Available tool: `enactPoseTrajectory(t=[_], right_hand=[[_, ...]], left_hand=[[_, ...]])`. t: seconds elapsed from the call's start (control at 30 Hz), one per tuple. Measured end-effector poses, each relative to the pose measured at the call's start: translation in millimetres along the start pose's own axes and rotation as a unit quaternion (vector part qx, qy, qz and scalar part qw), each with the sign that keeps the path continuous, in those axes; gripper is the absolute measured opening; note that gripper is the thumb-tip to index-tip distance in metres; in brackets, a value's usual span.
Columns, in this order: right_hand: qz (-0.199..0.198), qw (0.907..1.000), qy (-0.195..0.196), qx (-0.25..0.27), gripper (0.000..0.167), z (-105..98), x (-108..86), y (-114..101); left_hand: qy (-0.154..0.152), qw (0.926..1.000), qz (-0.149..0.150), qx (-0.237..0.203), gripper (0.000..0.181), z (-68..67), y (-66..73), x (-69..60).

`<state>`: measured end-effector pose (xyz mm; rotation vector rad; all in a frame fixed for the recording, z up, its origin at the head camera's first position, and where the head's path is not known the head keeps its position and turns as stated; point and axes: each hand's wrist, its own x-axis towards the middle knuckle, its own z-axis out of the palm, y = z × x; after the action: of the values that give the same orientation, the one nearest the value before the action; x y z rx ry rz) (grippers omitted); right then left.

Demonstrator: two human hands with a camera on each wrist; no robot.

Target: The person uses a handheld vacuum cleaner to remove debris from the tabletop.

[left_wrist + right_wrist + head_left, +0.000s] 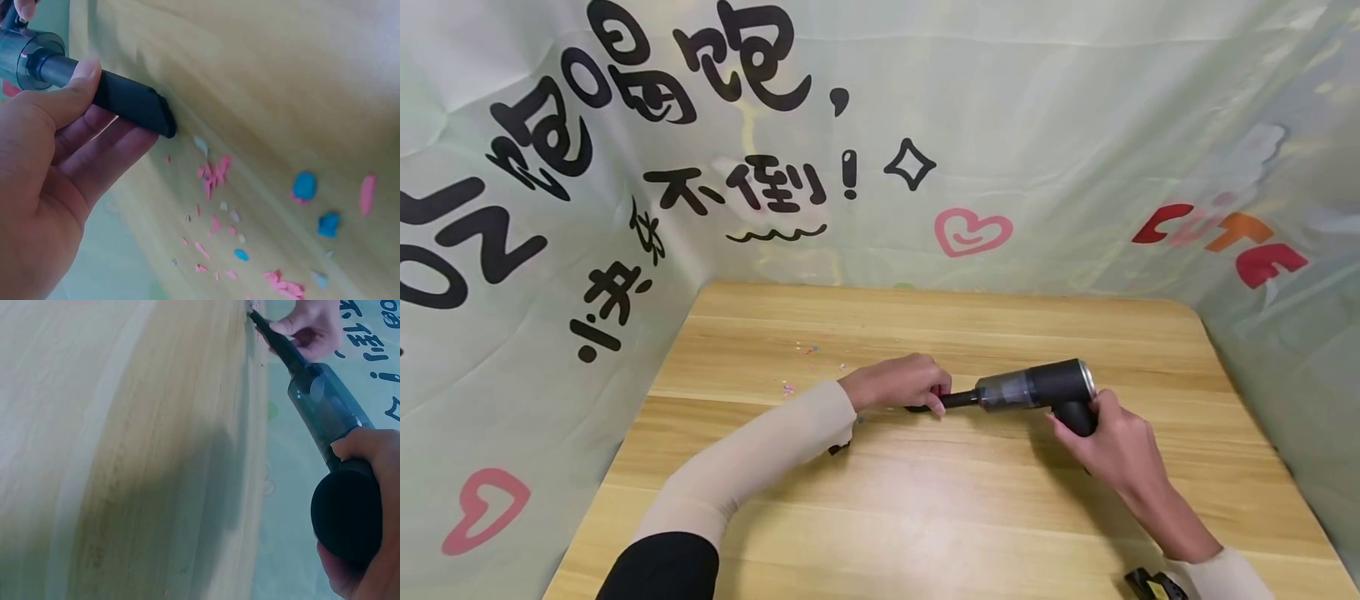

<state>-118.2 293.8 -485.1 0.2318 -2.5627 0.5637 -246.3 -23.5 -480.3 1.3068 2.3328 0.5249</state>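
A black handheld vacuum cleaner [1052,385] with a clear dust cup is held above the wooden table by both hands. My right hand [1120,442] grips its handle, and the thumb and fingers wrap round it in the right wrist view. Near the front end, my left hand [902,385] pinches the flat black nozzle [128,97] between thumb and fingers. Pink, blue and pale scraps [215,175] lie scattered on the tabletop just beyond the nozzle's tip in the left wrist view. In the head view the left hand partly hides the nozzle.
The wooden table [880,517] meets a pale printed cloth [1037,125] at its back and sides. More small coloured scraps [808,350] lie toward the back left of the table. A black strap device [1153,585] sits at the right wrist.
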Motion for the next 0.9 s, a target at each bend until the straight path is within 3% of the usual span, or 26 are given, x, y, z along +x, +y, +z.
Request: enactPoseTrajectory(t=[0.5,0.9], right_hand=[[0.069,0.9974,-0.018,-0.008,0.049,1.6,14.0,-11.3],[0.086,0.9954,-0.042,-0.004,0.048,12.7,26.8,-16.7]], left_hand=[[0.011,0.9977,-0.002,0.067,0.016,-17.9,-10.2,18.9],[0.020,0.9974,-0.012,0.068,0.014,-26.7,-24.9,16.3]])
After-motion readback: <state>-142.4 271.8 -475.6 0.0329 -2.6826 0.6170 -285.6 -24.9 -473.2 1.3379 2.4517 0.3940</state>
